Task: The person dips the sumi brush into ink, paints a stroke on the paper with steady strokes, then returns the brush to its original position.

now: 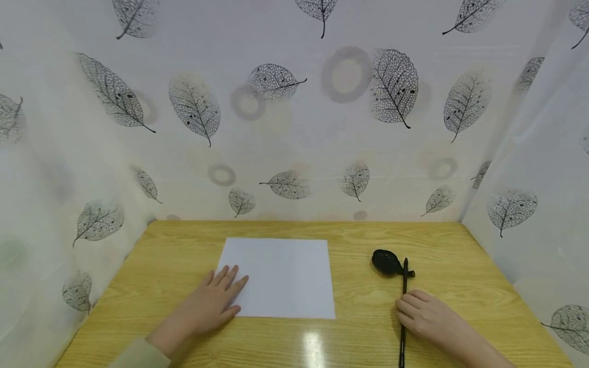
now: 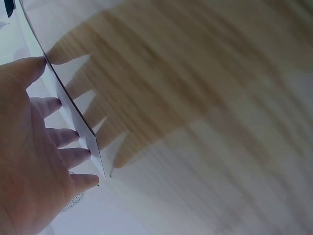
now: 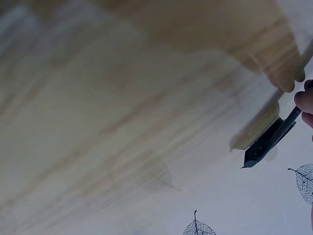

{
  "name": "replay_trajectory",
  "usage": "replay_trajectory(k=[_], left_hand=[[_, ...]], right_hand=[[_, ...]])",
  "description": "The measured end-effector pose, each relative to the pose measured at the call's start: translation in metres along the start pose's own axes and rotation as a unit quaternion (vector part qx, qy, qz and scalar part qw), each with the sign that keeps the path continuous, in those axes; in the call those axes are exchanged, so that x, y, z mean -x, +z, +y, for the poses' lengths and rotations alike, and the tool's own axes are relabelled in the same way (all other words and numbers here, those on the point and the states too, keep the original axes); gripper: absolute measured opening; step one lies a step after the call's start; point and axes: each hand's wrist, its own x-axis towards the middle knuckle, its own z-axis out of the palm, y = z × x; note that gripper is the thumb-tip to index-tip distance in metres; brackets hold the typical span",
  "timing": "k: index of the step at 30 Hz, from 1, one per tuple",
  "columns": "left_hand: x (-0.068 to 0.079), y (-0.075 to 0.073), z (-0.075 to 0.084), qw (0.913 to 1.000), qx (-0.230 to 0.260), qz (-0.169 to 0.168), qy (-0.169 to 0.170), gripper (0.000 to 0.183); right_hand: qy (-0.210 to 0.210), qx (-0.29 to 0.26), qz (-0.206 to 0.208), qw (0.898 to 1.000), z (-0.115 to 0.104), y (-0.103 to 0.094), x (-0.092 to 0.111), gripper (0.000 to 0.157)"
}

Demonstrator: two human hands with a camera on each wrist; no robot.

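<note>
A white sheet of paper (image 1: 285, 281) lies flat on the wooden table, its left edge under my left hand (image 1: 213, 301). The fingers of that hand are spread, and their tips rest on the sheet; the left wrist view shows them along the paper's edge (image 2: 80, 122). My right hand (image 1: 425, 314) holds a slim black brush (image 1: 403, 337) by its shaft, fingers curled round it. The brush's pointed end (image 3: 250, 161) faces away from me. Beside it is a black oval dish-like piece (image 1: 385, 261) with a short stem, which the brush crosses in the head view.
The yellow wood-grain table (image 1: 363, 327) is glossy and reflects the hands. A white curtain (image 1: 294, 128) printed with dark leaves stands along the back and both sides of the table. The paper and the black oval piece lie apart, with bare wood between them.
</note>
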Motion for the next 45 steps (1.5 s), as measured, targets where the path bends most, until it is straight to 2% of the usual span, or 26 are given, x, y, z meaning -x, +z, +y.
replay_trajectory(k=[10, 21, 26, 34, 45], left_hand=[[-0.003, 0.001, 0.014, 0.9999, -0.005, -0.006, 0.010, 0.067], [-0.004, 0.001, 0.031, 0.9997, 0.004, -0.023, 0.010, 0.067], [-0.004, -0.002, 0.039, 0.9996, 0.009, -0.023, 0.014, 0.067], [-0.007, 0.003, 0.044, 0.9996, -0.009, -0.019, 0.021, 0.067], [-0.008, 0.004, 0.055, 0.9995, -0.015, -0.012, 0.024, 0.067]], right_hand=[[-0.025, 0.012, -0.008, 1.000, 0.003, -0.001, 0.002, 0.073], [-0.041, 0.015, 0.027, 0.999, 0.003, -0.004, 0.002, 0.069], [-0.043, 0.026, 0.028, 0.998, 0.005, -0.005, 0.003, 0.071], [-0.047, 0.057, 0.026, 0.997, 0.009, -0.012, 0.000, 0.070], [-0.039, 0.062, 0.064, 0.995, 0.013, -0.019, -0.008, 0.060]])
